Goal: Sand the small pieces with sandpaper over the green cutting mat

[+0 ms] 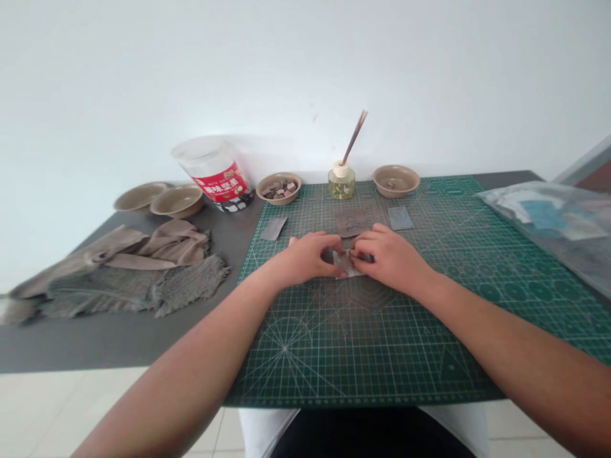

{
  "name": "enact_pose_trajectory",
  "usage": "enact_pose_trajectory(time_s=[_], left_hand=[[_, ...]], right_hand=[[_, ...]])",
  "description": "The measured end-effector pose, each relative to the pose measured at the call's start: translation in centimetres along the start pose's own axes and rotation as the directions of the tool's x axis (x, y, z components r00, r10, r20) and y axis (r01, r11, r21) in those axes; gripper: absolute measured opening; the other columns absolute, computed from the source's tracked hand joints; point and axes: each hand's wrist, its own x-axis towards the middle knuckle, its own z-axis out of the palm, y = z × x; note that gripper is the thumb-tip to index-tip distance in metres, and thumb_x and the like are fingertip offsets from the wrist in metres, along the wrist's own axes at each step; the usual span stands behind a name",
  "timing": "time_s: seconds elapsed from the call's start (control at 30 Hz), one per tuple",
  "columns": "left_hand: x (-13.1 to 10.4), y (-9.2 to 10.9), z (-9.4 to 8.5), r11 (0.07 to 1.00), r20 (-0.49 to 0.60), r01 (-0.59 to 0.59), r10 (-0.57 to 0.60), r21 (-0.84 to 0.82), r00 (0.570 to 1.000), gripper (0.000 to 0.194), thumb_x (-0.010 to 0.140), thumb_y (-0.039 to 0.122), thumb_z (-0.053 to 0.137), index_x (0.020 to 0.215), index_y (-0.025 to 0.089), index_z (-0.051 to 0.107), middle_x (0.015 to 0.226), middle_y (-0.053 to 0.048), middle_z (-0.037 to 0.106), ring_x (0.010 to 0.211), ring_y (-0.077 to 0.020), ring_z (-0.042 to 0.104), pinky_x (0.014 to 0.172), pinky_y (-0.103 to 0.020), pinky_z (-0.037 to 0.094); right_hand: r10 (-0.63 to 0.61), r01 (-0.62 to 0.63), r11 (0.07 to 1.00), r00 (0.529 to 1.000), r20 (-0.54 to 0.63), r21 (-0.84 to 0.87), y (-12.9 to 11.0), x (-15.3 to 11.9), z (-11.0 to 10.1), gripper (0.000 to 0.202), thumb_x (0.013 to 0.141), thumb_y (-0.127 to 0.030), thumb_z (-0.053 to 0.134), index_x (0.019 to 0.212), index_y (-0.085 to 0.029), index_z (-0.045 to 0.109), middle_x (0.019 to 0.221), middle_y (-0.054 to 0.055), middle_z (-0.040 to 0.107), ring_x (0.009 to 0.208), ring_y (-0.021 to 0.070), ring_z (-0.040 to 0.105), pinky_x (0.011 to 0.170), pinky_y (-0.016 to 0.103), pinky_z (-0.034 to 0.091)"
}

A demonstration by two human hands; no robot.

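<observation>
On the green cutting mat (382,362), a small pale grey sheet (344,266) lies flat between my two hands. My left hand (310,257) curves around its left side, thumb and forefinger pressed on its edges. From the right, my right hand (389,257) has its fingers pinched together over the sheet's right part. Whatever is in that pinch is too small and covered to make out. Just beyond the hands lies a brown square sheet (351,222) with dark markings. A blue-grey piece (400,218) lies to its right, a grey piece (273,228) to its left.
At the back stand a bowl of small brownish pieces (279,189), a reed diffuser (342,181) and another bowl (396,181). Left are a red-labelled plastic jar (214,175), two bowls (176,201) and a crumpled cloth (128,267). A clear plastic bag (563,216) lies right.
</observation>
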Motion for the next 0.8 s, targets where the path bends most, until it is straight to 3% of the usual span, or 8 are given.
enact_pose_trajectory(time_s=[0.1, 0.3, 0.4, 0.53, 0.63, 0.7, 0.8], left_hand=[[-0.03, 0.17, -0.07, 1.0, 0.0, 0.009, -0.009, -0.006, 1.0, 0.043, 0.074, 0.056, 0.072, 0.105, 0.026, 0.067, 0.101, -0.002, 0.063, 0.096, -0.0267, 0.057, 0.083, -0.037, 0.036], [-0.07, -0.1, -0.06, 0.999, -0.032, -0.043, 0.042, -0.032, 0.999, 0.046, 0.072, 0.056, 0.076, 0.105, 0.025, 0.068, 0.093, -0.002, 0.062, 0.09, -0.0246, 0.057, 0.08, -0.034, 0.037], [-0.19, -0.15, -0.32, 0.985, -0.114, -0.157, 0.149, -0.068, 0.982, 0.045, 0.075, 0.048, 0.077, 0.112, 0.025, 0.066, 0.092, -0.002, 0.061, 0.09, -0.0231, 0.056, 0.078, -0.033, 0.039], [-0.35, 0.14, -0.71, 0.928, -0.227, -0.355, 0.324, -0.11, 0.918, 0.02, 0.088, 0.03, 0.065, 0.106, 0.023, 0.069, 0.099, -0.004, 0.063, 0.098, -0.021, 0.058, 0.085, -0.033, 0.043], [-0.38, 0.3, -0.81, 0.909, -0.277, -0.399, 0.356, -0.118, 0.893, 0.013, 0.089, 0.025, 0.063, 0.098, 0.021, 0.071, 0.097, -0.004, 0.064, 0.097, -0.0198, 0.06, 0.088, -0.033, 0.045], [-0.33, 0.24, -0.83, 0.922, -0.341, -0.369, 0.31, -0.121, 0.888, 0.012, 0.087, 0.024, 0.064, 0.096, 0.02, 0.071, 0.096, -0.004, 0.065, 0.094, -0.0187, 0.061, 0.085, -0.032, 0.046], [-0.14, -0.1, -0.81, 0.957, -0.446, -0.249, 0.161, -0.147, 0.88, 0.01, 0.083, 0.023, 0.066, 0.092, 0.019, 0.068, 0.089, -0.001, 0.068, 0.083, -0.016, 0.061, 0.076, -0.029, 0.046]], right_hand=[[-0.064, 0.062, 0.998, 0.997, 0.053, 0.029, -0.12, -0.06, -0.04, 0.014, 0.085, -0.019, 0.069, 0.073, -0.02, 0.062, 0.085, 0.002, 0.07, 0.082, 0.0193, 0.053, 0.082, 0.034, 0.04], [-0.027, 0.028, 0.998, 0.999, -0.017, 0.053, -0.36, 0.26, 0.14, 0.013, 0.085, -0.023, 0.071, 0.075, -0.02, 0.062, 0.082, 0.003, 0.068, 0.084, 0.0203, 0.053, 0.082, 0.035, 0.04], [0.096, -0.077, 0.979, 0.991, -0.09, 0.19, -0.57, 0.38, 0.27, 0.013, 0.082, -0.028, 0.074, 0.081, -0.02, 0.063, 0.08, 0.001, 0.065, 0.079, 0.0185, 0.053, 0.076, 0.033, 0.041], [0.318, -0.214, 0.821, 0.941, -0.112, 0.529, -0.55, 0.19, 0.2, 0.021, 0.085, -0.037, 0.073, 0.091, -0.023, 0.059, 0.075, -0.004, 0.059, 0.063, 0.0133, 0.049, 0.059, 0.028, 0.04], [0.291, -0.181, 0.742, 0.954, -0.068, 0.646, -0.34, 0.15, 0.11, 0.025, 0.087, -0.04, 0.07, 0.099, -0.024, 0.056, 0.083, -0.002, 0.063, 0.065, 0.0134, 0.051, 0.061, 0.028, 0.043], [0.244, -0.167, 0.794, 0.968, -0.055, 0.585, -0.11, 0.18, 0.07, 0.03, 0.089, -0.039, 0.068, 0.111, -0.024, 0.055, 0.098, 0.002, 0.068, 0.076, 0.0164, 0.057, 0.07, 0.031, 0.048], [0.147, -0.137, 0.947, 0.989, -0.012, 0.289, 0.25, 0.17, 0.04, 0.047, 0.085, -0.039, 0.071, 0.125, -0.022, 0.055, 0.123, 0.009, 0.065, 0.106, 0.0274, 0.056, 0.093, 0.044, 0.044]])
